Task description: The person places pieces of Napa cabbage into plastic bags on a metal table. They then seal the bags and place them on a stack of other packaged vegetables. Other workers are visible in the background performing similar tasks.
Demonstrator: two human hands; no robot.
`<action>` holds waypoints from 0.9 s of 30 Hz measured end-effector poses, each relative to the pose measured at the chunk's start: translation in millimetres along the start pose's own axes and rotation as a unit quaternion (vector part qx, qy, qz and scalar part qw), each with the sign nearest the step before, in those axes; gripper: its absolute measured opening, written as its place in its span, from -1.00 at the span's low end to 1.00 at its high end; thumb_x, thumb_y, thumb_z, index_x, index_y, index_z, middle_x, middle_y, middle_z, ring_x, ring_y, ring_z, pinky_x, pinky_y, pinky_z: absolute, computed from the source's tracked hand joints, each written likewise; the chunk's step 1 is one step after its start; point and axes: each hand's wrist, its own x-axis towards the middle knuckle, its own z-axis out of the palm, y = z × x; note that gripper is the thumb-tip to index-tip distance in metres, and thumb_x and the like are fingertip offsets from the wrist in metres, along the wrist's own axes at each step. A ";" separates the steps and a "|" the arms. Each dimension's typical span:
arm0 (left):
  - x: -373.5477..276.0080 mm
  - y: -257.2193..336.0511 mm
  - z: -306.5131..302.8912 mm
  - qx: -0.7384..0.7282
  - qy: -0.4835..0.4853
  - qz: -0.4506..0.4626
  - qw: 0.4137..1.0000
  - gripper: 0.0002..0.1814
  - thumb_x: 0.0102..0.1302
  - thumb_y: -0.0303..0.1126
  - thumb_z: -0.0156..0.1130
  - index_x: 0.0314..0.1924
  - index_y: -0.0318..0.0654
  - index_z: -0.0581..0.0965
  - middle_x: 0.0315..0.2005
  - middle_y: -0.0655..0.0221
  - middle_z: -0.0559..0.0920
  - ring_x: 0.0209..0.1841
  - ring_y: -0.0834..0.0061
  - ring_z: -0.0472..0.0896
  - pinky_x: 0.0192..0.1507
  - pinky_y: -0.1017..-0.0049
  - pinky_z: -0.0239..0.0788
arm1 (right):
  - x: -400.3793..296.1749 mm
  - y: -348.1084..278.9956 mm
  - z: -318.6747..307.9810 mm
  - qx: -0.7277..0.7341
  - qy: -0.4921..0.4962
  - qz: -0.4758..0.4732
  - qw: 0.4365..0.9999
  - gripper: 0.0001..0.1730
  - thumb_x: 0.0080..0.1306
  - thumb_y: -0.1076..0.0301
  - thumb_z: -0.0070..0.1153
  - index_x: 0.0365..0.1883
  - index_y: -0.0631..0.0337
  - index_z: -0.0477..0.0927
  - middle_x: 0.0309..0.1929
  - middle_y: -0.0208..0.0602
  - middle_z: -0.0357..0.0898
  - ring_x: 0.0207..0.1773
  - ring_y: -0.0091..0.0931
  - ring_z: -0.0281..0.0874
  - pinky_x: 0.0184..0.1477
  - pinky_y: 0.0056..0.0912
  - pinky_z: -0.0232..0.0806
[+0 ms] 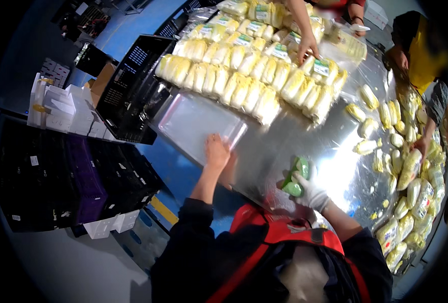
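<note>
My left hand [217, 152] is bare and rests on the near edge of a stack of clear plastic bags or film sheets [193, 119], which lies at the left edge of the metal table [273, 142]. In a white glove, my right hand [310, 192] grips a green handheld object [301, 168] with rounded ends, low over the table in front of my red apron [280, 231]. Its exact kind is not clear. Beyond the film, rows of plastic-wrapped baby napa cabbages [243, 92] cover the table, several packs bearing labels.
Another person's hand [308, 46] reaches onto the wrapped packs. At right, a second co-worker's hand [422, 146] holds a cabbage [410, 169] above a pile of loose cabbages [413, 193]. Black crates [133, 87] stand beside the table, with stacked crates [49, 170] and white foam boxes [62, 106] farther left.
</note>
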 end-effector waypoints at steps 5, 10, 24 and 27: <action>23.4 24.3 -16.1 0.214 -0.084 -0.019 0.973 -0.57 0.17 -0.18 0.30 -0.10 -0.40 0.55 -0.11 0.15 0.58 0.00 0.17 0.49 0.16 0.19 0.25 | 0.8 0.5 2.1 0.006 0.009 -0.007 1.000 0.03 -0.41 -0.11 0.52 0.19 -0.30 0.50 0.32 0.33 0.16 0.23 0.12 0.22 0.18 0.25 0.13; 27.0 -5.9 5.6 0.075 -0.045 -0.037 0.995 -0.58 0.24 -0.18 0.18 -0.08 -0.41 0.56 -0.17 0.13 0.59 0.00 0.16 0.48 0.11 0.19 0.24 | 2.6 -7.0 -7.7 -0.030 0.009 -0.004 1.000 -0.01 -0.43 -0.12 0.53 0.12 -0.25 0.53 0.30 0.31 0.13 0.22 0.11 0.19 0.16 0.18 0.12; 21.5 7.5 -7.1 0.123 -0.028 0.004 0.992 -0.71 0.24 -0.24 0.27 -0.18 -0.32 0.57 -0.17 0.20 0.60 -0.03 0.18 0.59 -0.04 0.30 0.54 | 2.1 -0.9 -1.4 -0.056 -0.023 0.009 0.998 0.08 -0.41 -0.20 0.49 0.23 -0.29 0.47 0.37 0.38 0.06 0.24 0.18 0.22 0.12 0.16 0.17; 23.1 -7.9 -2.0 0.142 -0.001 0.014 0.990 -0.74 0.26 -0.33 0.21 -0.12 -0.33 0.55 -0.20 0.15 0.64 -0.08 0.12 0.63 -0.05 0.24 0.54 | 2.0 -0.3 -2.1 -0.059 -0.046 0.012 0.997 0.09 -0.41 -0.21 0.49 0.25 -0.30 0.46 0.37 0.36 0.08 0.24 0.16 0.23 0.13 0.15 0.17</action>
